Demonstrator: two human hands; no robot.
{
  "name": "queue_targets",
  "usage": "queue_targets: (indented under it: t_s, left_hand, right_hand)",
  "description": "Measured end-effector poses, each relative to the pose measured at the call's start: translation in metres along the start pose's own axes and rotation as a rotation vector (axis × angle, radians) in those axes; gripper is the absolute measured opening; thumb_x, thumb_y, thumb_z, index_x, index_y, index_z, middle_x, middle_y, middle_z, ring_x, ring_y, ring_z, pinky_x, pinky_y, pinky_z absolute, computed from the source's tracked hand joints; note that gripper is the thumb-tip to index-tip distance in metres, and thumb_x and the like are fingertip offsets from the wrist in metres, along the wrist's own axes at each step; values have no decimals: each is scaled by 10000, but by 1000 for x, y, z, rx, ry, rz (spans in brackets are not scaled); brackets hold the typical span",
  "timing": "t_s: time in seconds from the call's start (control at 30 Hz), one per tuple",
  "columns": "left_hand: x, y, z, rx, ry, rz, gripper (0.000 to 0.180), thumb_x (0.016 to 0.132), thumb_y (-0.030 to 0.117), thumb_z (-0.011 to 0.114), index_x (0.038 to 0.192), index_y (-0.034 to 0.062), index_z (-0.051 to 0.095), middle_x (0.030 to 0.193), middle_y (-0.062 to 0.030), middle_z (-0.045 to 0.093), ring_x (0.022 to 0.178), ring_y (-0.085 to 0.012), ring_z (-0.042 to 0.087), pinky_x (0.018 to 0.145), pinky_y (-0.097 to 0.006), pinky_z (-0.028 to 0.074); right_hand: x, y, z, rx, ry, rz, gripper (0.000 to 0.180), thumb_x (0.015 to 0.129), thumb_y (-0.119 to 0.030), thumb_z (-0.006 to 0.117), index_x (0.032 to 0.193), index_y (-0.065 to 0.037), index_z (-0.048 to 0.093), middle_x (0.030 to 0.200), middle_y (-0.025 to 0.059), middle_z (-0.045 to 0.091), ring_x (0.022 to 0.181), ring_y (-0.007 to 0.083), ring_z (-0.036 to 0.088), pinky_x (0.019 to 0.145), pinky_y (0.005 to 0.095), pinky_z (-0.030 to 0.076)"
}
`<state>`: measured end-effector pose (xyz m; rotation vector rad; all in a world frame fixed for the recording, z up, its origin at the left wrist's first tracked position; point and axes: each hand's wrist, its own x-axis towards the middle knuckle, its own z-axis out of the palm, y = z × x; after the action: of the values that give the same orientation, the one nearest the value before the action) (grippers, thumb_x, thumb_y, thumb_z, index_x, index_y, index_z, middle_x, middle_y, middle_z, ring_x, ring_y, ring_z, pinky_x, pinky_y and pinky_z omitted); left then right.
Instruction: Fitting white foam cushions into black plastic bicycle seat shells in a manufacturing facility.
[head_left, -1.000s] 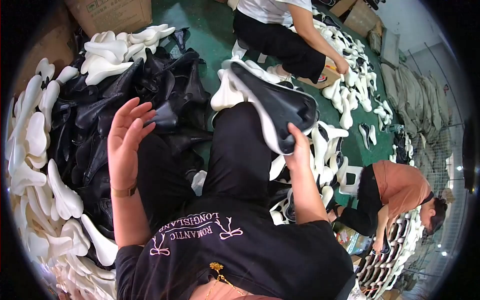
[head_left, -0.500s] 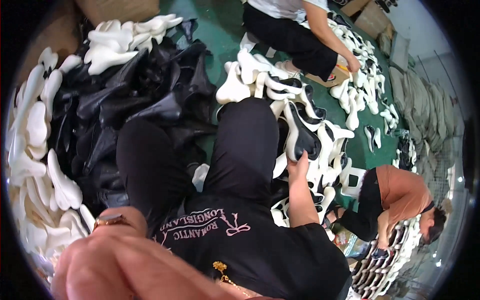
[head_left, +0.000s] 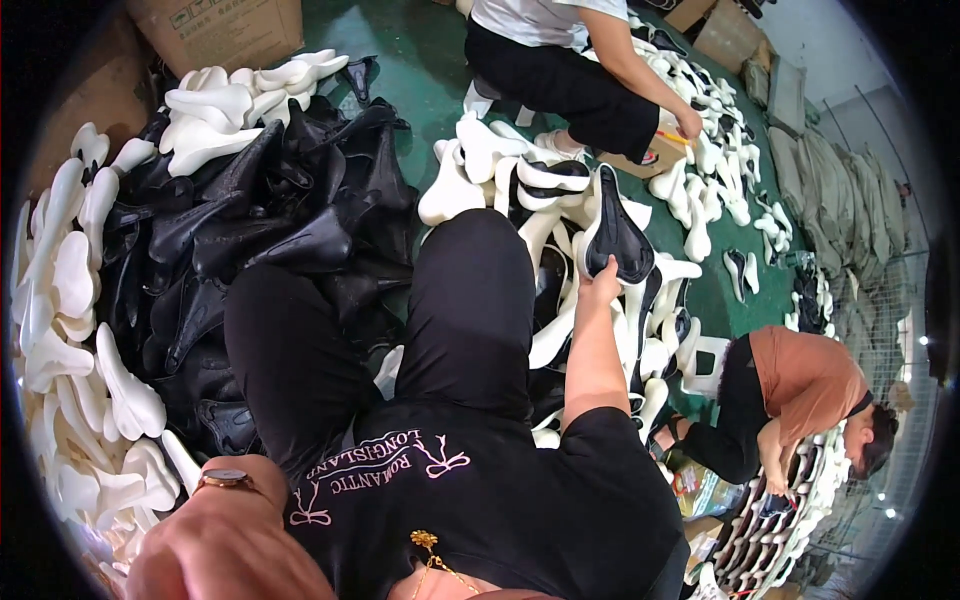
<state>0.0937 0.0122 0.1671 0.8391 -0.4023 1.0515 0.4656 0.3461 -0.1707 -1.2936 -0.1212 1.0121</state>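
My right hand (head_left: 600,287) grips a bicycle saddle (head_left: 617,232) by its wide end, with the thumb on the black underside. The saddle has a white edge, and its narrow nose points away from me. It is held over a heap of white saddle parts (head_left: 560,345) beside my right knee, several with black pieces in them. My left forearm (head_left: 225,555) comes in at the lower left with a wristwatch (head_left: 226,480) on it. The fingers of my left hand are hidden, so I cannot see what they touch.
Black saddle covers (head_left: 290,240) lie piled before my left leg, with white saddle parts (head_left: 130,385) to their left. Cardboard boxes (head_left: 225,35) stand behind. One person (head_left: 560,75) sits at the far right near a carton (head_left: 655,155); another (head_left: 805,375) bends over stacked saddles (head_left: 770,530).
My right hand has moved the saddle a little farther away, and more of its black underside faces me. My left forearm has shifted lower. The whole view has swung slightly.
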Motion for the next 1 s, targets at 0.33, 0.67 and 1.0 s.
queue_targets:
  t_s: [0.33,0.67,1.0]
  left_hand:
    - [31,-11,-25,517,-201,82,262,921,254,589,822,15,628,727,-128,589,621,-254,583,583,-352,452]
    - [-102,-1,-37,876,843,-313,321,929,209,611,1167,-2,572,1073,-93,619,966,-204,606,861,-324,485]
    - [-397,43,-64,2237,2395,-62,551,764,242,724,1202,-5,498,1113,-178,561,1050,-308,537,926,-415,441]
  right_hand:
    - [-4,51,13,-126,75,138,653,876,-336,647,1278,77,341,1272,216,450,964,414,580,634,519,618]
    - [89,80,-86,-986,-564,611,473,952,-322,535,1363,-142,387,1303,114,517,1127,310,518,909,480,462]
    - [-57,9,57,-886,-1037,-82,236,860,-140,660,1048,-2,627,917,54,666,794,165,632,722,280,518]
